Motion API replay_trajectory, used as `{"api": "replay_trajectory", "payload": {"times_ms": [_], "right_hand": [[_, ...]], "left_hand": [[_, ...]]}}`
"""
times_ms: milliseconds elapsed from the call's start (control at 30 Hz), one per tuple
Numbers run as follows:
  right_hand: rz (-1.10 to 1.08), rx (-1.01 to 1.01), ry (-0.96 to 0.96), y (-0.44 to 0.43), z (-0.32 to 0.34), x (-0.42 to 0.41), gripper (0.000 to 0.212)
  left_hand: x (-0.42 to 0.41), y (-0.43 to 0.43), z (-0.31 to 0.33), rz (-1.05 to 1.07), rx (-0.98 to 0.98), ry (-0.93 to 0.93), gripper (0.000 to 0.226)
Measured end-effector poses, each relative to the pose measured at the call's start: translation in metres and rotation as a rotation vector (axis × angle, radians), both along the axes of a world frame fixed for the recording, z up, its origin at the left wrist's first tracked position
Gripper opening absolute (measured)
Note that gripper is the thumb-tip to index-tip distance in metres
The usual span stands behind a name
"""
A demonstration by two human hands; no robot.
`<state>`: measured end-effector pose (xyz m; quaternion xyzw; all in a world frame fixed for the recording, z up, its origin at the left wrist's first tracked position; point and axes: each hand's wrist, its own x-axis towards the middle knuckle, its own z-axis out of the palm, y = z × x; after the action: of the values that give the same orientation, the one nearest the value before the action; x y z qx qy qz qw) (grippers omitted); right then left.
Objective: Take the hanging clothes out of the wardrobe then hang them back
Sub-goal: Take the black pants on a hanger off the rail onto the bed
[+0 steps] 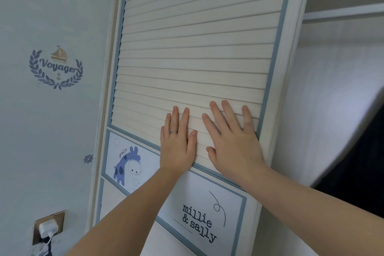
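While the hanging clothes themselves are hidden from view, the wardrobe door [197,48] fills the middle of your sight, a pale slatted panel edged in blue trim inside a white frame, and both of your grips lie on its lower slats. Your left grip [176,147] is flat and fully open, fingers straight and pointing up, palm pressed to the slats and holding nothing; a ring [173,132] sits on one finger, and the heel of the palm crosses the blue strip at the foot of the slats. Your right grip [234,143] lies just beside it, apart from it, also flat and open with the fingers spread and nothing held, its outermost finger near the blue trim on the door's right edge. Below the slats, your left forearm crosses a giraffe picture panel [128,162] and a panel printed "millie & sally" [199,220] shows between your forearms. Left of the door, the pale wall [41,131] carries a "Voyager" emblem [56,67] with a small boat, and lower down a ship's wheel decal [88,158]. Near the bottom left corner a white charger [48,228] is plugged into a gold-framed socket [49,217], its cable [44,249] trailing down. Right of the door's frame lie a pale surface and a dark area that cannot be made out.
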<state>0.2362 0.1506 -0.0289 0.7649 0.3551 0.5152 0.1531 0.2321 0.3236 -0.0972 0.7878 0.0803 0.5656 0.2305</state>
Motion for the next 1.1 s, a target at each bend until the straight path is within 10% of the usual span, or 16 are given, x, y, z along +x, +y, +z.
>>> {"api": "replay_trajectory", "payload": {"times_ms": [367, 767, 1100], "right_hand": [[0.313, 0.129, 0.0, -0.094, 0.052, -0.025, 0.067], [-0.026, 0.379, -0.027, -0.337, 0.143, -0.011, 0.064], [-0.333, 0.45, 0.158, -0.428, 0.203, 0.033, 0.056]], "left_hand": [[-0.062, -0.057, 0.066, 0.103, 0.257, -0.038, 0.061], [-0.017, -0.267, 0.167, -0.075, 0.692, -0.154, 0.061], [0.097, -0.383, 0.205, -0.456, 0.602, 0.209, 0.061]]}}
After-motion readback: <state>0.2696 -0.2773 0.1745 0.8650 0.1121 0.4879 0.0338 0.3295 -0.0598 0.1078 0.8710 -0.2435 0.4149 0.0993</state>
